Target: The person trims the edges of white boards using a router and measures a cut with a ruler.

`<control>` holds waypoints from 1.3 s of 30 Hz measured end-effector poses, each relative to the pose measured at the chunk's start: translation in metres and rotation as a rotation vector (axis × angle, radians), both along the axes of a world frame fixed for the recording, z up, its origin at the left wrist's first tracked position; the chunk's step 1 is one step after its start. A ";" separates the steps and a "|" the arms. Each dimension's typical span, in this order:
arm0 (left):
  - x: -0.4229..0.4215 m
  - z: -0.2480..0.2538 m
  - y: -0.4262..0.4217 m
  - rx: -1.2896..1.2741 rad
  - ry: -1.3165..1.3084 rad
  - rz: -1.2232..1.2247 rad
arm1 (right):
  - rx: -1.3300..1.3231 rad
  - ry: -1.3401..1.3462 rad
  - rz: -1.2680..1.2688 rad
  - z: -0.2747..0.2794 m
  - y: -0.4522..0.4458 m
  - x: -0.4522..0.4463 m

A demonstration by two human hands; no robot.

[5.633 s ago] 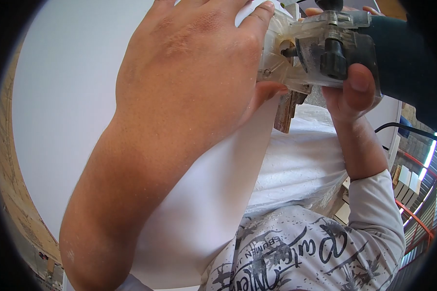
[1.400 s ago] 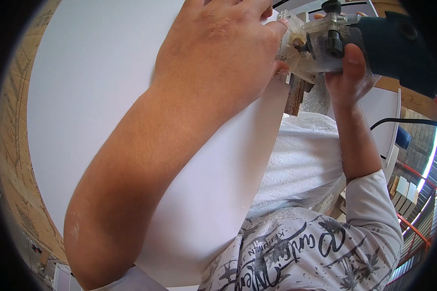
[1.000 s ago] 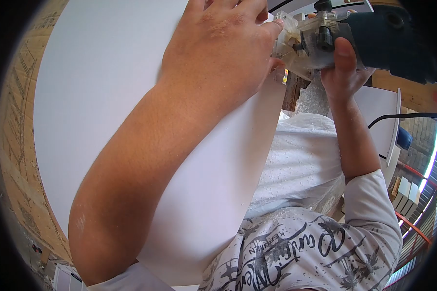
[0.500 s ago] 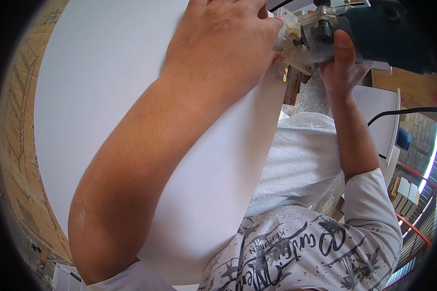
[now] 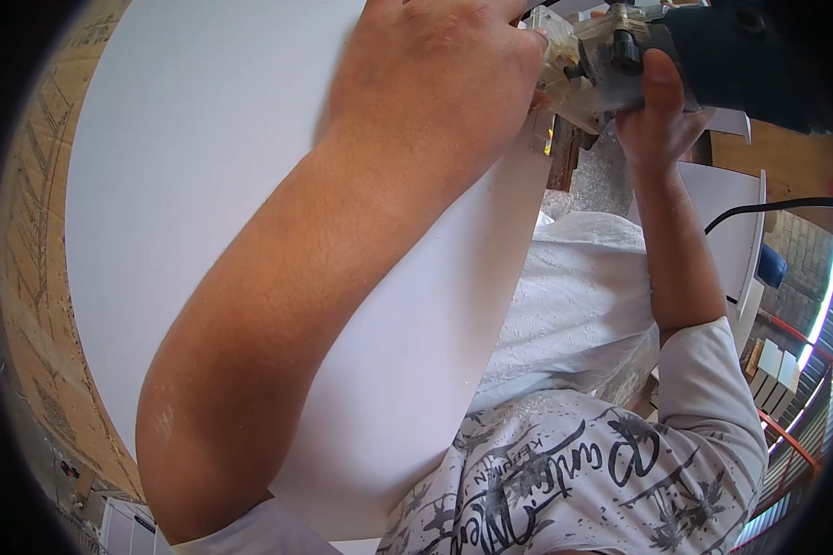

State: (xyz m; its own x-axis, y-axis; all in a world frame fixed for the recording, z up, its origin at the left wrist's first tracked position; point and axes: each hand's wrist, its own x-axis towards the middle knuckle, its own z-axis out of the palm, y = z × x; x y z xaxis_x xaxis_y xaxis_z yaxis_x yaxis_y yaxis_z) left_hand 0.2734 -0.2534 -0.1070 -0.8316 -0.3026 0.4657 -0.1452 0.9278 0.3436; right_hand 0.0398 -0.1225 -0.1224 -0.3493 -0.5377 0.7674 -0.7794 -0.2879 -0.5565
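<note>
White panel [image 5: 213, 139]: your right hand [image 5: 655, 128] grips the power tool [image 5: 717, 60] at its edge, left hand [image 5: 440, 79] against both, closure unclear; tool now farther from your shirt [image 5: 565, 481], work apparently advanced along that edge

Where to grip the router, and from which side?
I'd wrap the router around its barrel, just behind the clear base, from the near right, as the right hand does. It lies sideways, dark body jutting right, base toward the white panel; thumb near, clear of the black knob.
</note>
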 end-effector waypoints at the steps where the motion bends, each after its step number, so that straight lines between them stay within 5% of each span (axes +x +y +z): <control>1: -0.001 0.001 0.000 -0.004 0.000 0.003 | -0.002 0.013 0.001 0.000 0.000 -0.002; 7: -0.006 -0.007 0.001 0.001 0.074 0.026 | 0.145 -0.064 0.299 0.007 -0.005 0.009; 12: -0.008 -0.009 0.000 -0.029 0.062 0.056 | 0.050 -0.158 0.143 0.005 -0.017 0.026; 15: -0.009 -0.008 0.002 -0.009 0.057 0.059 | 0.030 0.008 0.015 0.002 -0.005 -0.005; 39: -0.018 -0.009 -0.003 0.071 0.060 0.000 | 0.149 -0.283 0.182 0.001 -0.008 0.003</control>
